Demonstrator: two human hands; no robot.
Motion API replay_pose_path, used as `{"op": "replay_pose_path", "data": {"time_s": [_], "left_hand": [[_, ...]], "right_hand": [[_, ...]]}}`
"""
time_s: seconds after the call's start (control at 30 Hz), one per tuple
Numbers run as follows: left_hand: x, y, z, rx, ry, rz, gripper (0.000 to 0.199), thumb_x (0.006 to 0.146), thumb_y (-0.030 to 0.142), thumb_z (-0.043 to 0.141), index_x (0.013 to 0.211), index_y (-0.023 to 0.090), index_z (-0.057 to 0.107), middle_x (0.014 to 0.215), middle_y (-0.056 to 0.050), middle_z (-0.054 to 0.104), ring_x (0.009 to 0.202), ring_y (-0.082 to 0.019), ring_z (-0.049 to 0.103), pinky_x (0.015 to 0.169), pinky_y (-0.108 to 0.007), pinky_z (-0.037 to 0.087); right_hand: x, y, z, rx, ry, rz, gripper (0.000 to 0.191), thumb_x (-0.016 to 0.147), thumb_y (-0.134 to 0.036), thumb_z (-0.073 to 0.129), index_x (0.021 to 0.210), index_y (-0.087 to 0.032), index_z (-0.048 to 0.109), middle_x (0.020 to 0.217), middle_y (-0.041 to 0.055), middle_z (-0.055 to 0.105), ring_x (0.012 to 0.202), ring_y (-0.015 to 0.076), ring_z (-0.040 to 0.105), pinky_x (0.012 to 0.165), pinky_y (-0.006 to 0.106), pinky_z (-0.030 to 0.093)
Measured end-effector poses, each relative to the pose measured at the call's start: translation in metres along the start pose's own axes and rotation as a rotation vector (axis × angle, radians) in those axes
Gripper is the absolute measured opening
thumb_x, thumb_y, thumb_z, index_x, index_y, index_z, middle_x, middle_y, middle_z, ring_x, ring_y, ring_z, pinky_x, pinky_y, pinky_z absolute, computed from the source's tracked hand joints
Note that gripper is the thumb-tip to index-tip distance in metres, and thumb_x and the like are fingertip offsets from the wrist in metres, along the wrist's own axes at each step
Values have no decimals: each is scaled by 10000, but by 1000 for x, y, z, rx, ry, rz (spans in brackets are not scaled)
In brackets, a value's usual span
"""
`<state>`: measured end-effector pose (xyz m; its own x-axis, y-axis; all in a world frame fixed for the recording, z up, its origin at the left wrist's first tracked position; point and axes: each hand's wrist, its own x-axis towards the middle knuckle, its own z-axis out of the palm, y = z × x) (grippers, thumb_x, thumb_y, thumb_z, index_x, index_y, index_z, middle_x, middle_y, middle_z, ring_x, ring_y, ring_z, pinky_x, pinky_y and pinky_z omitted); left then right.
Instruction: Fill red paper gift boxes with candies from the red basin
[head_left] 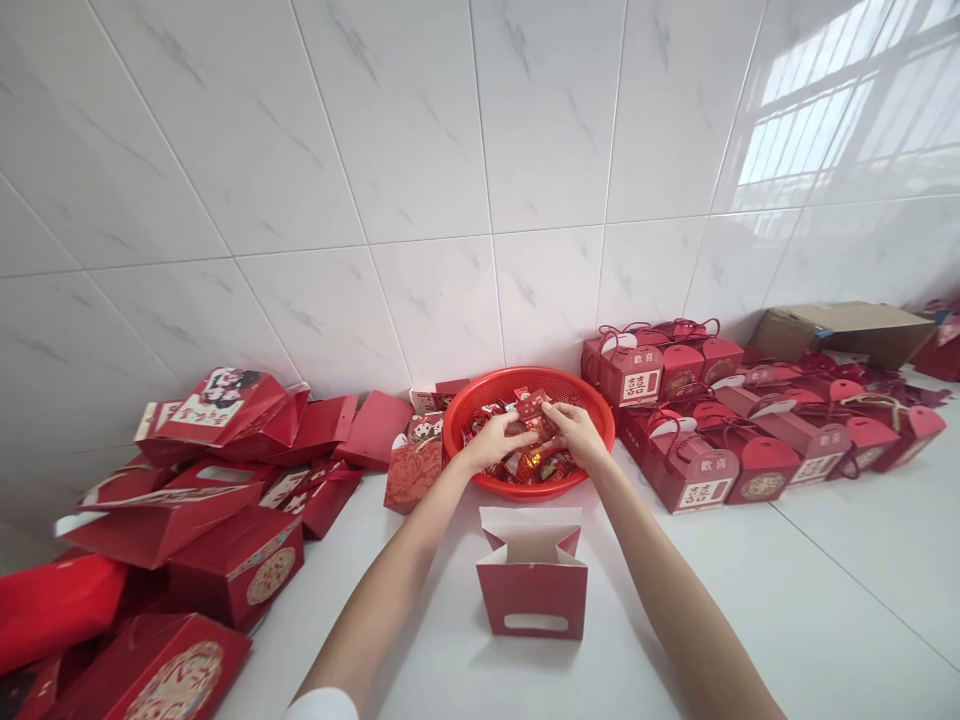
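A red plastic basket holds a heap of wrapped candies, mostly red with some gold. Both my hands are inside it. My right hand pinches a small red candy packet between thumb and fingers above the heap. At the left of the heap, my left hand has its thumb and fingers apart, with the fingertips touching the candies. Between my forearms a dark red paper gift box stands upright with its top flaps spread, in front of the basket.
Unclosed red boxes lie in a loose pile on the left. Closed red gift boxes with cord handles stand in rows at right, with a brown cardboard box behind. A tiled wall bounds the white table.
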<state>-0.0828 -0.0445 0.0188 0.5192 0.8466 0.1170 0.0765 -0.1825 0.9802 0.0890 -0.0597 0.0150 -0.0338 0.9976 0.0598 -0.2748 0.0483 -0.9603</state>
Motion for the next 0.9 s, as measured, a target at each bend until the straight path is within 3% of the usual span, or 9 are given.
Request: {"op": "replay_pose_path", "data": {"time_s": [0.23, 0.5, 0.6, 0.73, 0.8, 0.9], "left_hand": [[2, -5, -6, 77, 257, 96, 494, 719, 471, 799, 1063, 126, 718, 1045, -125, 761, 1025, -286, 693, 939, -435, 537], [3, -7, -11, 106, 477, 221, 382, 750, 383, 723, 1077, 186, 695, 1151, -70, 725, 1107, -247, 650, 1001, -392, 499], [3, -9, -14, 98, 513, 260, 332, 717, 344, 720, 1008, 185, 700, 1178, -83, 704, 1146, -263, 634, 1015, -403, 495], [3, -11, -17, 84, 537, 297, 283, 705, 321, 696, 951, 182, 699, 1303, -104, 637, 1263, -282, 569, 1049, -405, 477], [3, -11, -17, 84, 521, 302, 285, 718, 326, 680, 964, 182, 702, 1265, -101, 662, 1245, -278, 586, 1050, -414, 477], [3, -9, -15, 103, 469, 301, 297, 731, 338, 683, 979, 181, 725, 1158, -89, 722, 1144, -265, 648, 1034, -414, 491]], "right_hand": [[5, 3, -1, 11, 58, 13, 314, 690, -483, 753, 776, -206, 634, 701, 8, 646, 660, 183, 624, 527, 301, 594], [6, 5, -4, 65, 64, -58, 325, 639, -385, 747, 923, -238, 690, 926, 44, 732, 849, 245, 688, 663, 369, 610], [9, 6, -7, 72, 70, -103, 256, 597, -322, 735, 833, -226, 720, 943, 49, 747, 972, 270, 686, 802, 396, 586], [12, 7, -11, 61, 136, -176, 160, 578, -243, 679, 723, -222, 743, 1066, 46, 743, 1217, 265, 585, 974, 347, 495], [11, 6, -10, 68, 132, -180, 166, 587, -238, 647, 716, -221, 751, 1067, 43, 742, 1198, 257, 596, 965, 338, 500], [7, 3, -4, 84, 47, -138, 174, 593, -256, 639, 716, -212, 754, 925, 44, 756, 964, 246, 690, 852, 356, 559]]}}
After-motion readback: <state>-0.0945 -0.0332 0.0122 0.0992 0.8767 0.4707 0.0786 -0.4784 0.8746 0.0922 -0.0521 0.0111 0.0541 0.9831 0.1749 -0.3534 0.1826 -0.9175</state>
